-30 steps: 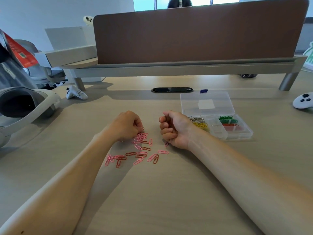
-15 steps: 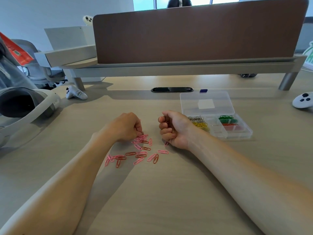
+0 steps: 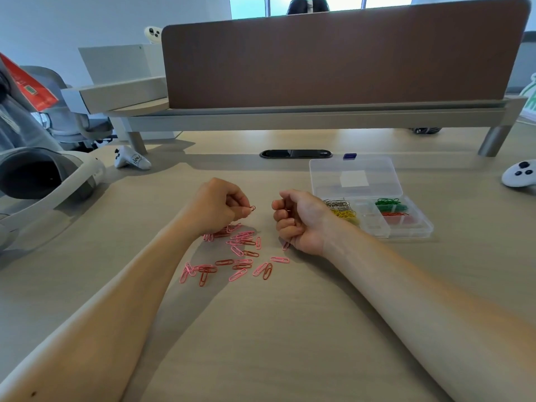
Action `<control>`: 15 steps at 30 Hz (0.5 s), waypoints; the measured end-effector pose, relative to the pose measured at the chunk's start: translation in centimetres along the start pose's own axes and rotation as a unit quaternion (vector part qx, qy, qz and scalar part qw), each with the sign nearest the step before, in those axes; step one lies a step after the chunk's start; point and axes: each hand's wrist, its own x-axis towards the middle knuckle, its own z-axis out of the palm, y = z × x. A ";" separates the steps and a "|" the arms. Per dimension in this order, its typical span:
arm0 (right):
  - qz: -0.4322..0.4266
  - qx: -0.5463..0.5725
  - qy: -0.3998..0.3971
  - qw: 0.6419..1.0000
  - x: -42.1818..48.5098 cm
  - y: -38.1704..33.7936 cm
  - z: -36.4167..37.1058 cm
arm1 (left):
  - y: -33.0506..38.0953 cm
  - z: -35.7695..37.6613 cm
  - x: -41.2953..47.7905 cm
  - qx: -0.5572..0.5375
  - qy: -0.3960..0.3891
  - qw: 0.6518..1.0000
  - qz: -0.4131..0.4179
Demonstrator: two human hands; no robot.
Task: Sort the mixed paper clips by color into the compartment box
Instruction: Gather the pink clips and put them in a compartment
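A scatter of pink and red paper clips (image 3: 240,253) lies on the desk between my forearms. Just above its far edge, my left hand (image 3: 217,207) pinches one red clip (image 3: 251,208) at its fingertips. My right hand (image 3: 301,221) rests on the desk as a fist; a clip end shows inside the curled fingers and a pink clip (image 3: 286,245) pokes out beneath it. To its right the clear compartment box (image 3: 417,232) stands with its lid (image 3: 355,178) folded back. It holds silver clips (image 3: 336,203), yellow clips (image 3: 346,214), green clips (image 3: 388,203) and red clips (image 3: 394,217).
A white headset (image 3: 43,175) and a controller (image 3: 132,161) lie at the left, another controller (image 3: 519,177) at the right edge. A brown divider (image 3: 333,53) on a raised shelf closes the back. A black cable slot (image 3: 295,154) and a small blue item (image 3: 349,156) sit behind the box.
My left hand has risen off the pile with one red clip pinched at its fingertips. My right fist has stayed where it was.
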 end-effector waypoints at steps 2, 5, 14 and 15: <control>0.008 0.005 -0.003 1.000 0.0 -0.1 0.0 | 0.2 0.0 -0.1 -0.058 0.012 0.998 0.005; 0.020 0.011 -0.010 1.000 -0.1 -0.2 0.0 | 0.8 0.1 -0.3 -0.130 0.033 0.991 0.025; 0.073 -0.022 -0.064 0.995 -0.3 0.1 0.1 | 2.3 1.1 -0.8 -0.137 0.047 0.980 0.134; 0.078 -0.020 -0.070 0.994 -0.4 0.1 0.1 | 2.3 1.1 -0.8 -0.130 0.041 0.981 0.140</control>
